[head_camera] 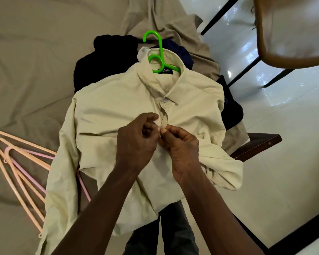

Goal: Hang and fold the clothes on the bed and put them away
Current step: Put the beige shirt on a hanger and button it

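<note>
Buttoning is the step we judge to be in hand. The cream shirt (109,111) is already threaded on the green hanger (161,52) and lies front-up on the bed (26,52), over a heap of dark clothes (92,67), with the hook pointing away from us. The top button (164,100) under the collar looks fastened, and our hands meet just below it on the front strip (164,120). Our left hand (136,142) pinches the edge of that strip between thumb and curled fingers. Our right hand (180,150) pinches the cloth facing it, thumb on top, and the fingertips of the two hands touch. We cannot tell whether a button sits between them, because the fingers cover the spot. Both forearms come in from the near edge and converge over the chest of the shirt, wrists bent slightly down. The next move, as we read it, calls for small, steady finger work to push the button through its hole without dragging the shirt off the hanger's shoulders. Spare pink hangers (17,162) lie on the bed to our left, partly under the sleeve.
</note>
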The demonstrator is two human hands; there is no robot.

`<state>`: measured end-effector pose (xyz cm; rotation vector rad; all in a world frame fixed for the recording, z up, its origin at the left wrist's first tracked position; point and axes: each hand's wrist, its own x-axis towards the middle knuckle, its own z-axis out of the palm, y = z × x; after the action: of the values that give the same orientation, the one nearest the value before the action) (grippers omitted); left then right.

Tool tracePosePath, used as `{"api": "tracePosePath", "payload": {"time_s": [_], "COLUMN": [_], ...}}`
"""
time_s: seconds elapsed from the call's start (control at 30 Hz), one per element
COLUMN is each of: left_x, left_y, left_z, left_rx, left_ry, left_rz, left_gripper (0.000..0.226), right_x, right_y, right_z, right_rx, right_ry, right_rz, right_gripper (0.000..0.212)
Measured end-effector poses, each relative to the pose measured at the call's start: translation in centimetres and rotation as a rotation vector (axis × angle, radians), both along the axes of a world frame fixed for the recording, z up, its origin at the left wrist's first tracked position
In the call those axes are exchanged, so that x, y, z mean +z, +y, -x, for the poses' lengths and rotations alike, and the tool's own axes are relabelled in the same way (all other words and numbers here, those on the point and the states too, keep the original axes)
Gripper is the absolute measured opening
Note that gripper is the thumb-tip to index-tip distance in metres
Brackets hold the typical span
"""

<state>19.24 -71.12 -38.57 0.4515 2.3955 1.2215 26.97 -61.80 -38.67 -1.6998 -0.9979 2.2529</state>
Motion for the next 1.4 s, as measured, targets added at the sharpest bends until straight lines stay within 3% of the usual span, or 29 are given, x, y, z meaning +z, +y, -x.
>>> {"api": "tracePosePath", "payload": {"time_s": [0.2,0.43,0.6,0.73,0.83,1.0,1.1,1.2,1.27,1.4], "left_x": [-0.9,-1.1,-1.1,-1.4,-1.5,1.2,1.9,1.8,1.2,-0.2], "left_y": [-0.1,-0.4,-0.7,-0.2,-0.1,1.4,4.6,7.8,8.9,9.4], "left_z": [0.8,1.5,1.6,1.1,0.9,4.1,7.9,11.1,12.1,13.2], "left_rx": [0.066,0.064,0.053,0.159,0.104,-0.045,-0.373,-0.67,-0.653,-0.34], "left_ry": [-0.187,-0.513,-0.481,-0.529,-0.369,0.228,0.315,0.409,0.426,0.392], "left_rz": [0.001,-0.15,-0.162,-0.167,-0.059,0.062,0.362,0.684,0.605,0.284], "left_gripper": [0.008,0.002,0.005,0.008,0.008,0.037,0.054,0.034,0.028,0.023], "right_x": [-0.8,-1.0,-1.3,-1.5,-1.6,-2.3,-2.4,-1.5,-1.1,-0.8], "right_y": [0.7,1.8,2.1,2.7,2.9,1.7,0.9,0.5,0.5,2.2], "right_z": [-0.6,-0.4,0.0,0.0,-0.2,-0.1,0.1,0.1,0.3,1.7], "right_rx": [0.037,0.175,0.302,0.306,0.329,0.396,0.484,0.53,0.513,0.351], "right_ry": [0.02,0.026,0.016,0.084,0.075,0.02,-0.078,-0.17,-0.202,-0.205], "right_rz": [0.022,-0.031,-0.149,-0.117,-0.143,-0.294,-0.51,-0.69,-0.737,-0.74], "right_gripper": [0.015,0.022,0.015,0.009,0.005,0.004,0.004,0.002,0.002,0.011]}}
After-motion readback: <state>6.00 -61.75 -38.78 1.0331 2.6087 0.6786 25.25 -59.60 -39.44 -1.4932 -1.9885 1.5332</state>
